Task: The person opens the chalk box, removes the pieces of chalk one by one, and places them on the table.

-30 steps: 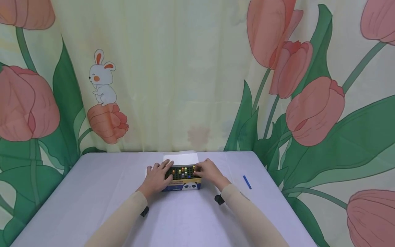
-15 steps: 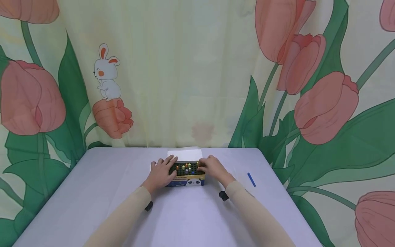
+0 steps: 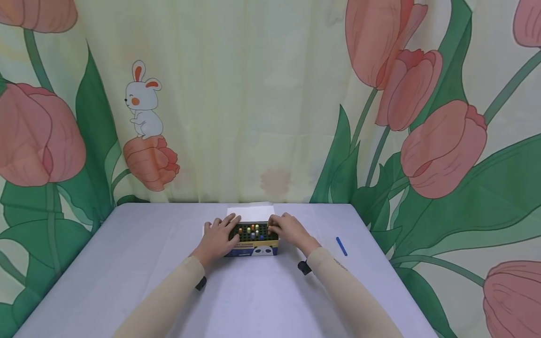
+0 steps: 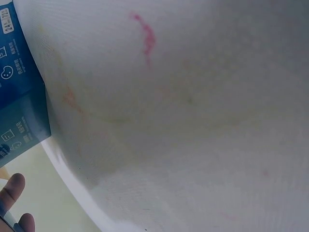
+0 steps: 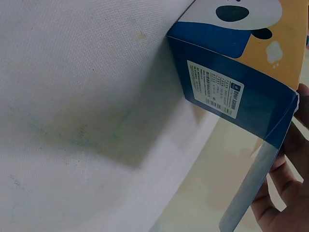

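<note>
A blue and yellow box [image 3: 244,252] with a panda on its front stands on the table, its white lid [image 3: 251,212] folded up behind. Inside is a dark holder full of holes, and several coloured pens [image 3: 252,235] stick up from it. My left hand [image 3: 214,240] spreads over the box's left end, thumb towards the front. At the right end my right hand [image 3: 291,231] bends its fingertips down over the holder; whether they pinch a pen I cannot tell. In the right wrist view, fingers [image 5: 287,181] show behind the box's side flap.
A blue pen [image 3: 341,246] lies on the white-covered table [image 3: 127,272], to the right of my right hand. Behind the table's far edge hangs a curtain [image 3: 236,117] printed with tulips and a rabbit. Faint colour smudges [image 4: 148,38] mark the cloth.
A yellow pen end visible at my right fingertips earlier is out of sight now. My right fingers have shifted slightly at the box's right end; my left hand keeps its place.
</note>
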A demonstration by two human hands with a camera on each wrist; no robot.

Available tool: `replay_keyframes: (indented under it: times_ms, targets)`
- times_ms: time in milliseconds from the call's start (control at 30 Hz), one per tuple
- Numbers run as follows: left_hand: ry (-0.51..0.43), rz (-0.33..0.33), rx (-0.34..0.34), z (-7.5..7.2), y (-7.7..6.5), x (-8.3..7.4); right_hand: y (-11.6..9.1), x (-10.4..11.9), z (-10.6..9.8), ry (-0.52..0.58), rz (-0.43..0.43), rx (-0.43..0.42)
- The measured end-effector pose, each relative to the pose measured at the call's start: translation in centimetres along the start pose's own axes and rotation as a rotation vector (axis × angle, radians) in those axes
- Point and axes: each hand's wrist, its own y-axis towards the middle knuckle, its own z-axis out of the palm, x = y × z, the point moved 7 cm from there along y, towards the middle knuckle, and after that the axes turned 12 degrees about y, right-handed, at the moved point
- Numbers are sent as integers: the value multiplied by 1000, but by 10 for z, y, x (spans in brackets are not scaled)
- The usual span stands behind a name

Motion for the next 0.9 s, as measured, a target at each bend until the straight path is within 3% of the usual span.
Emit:
replay_keyframes:
  times_ms: [900]
  targets:
    - [-10, -4, -3, -1, 0, 0, 7, -11, 3, 55, 94, 7]
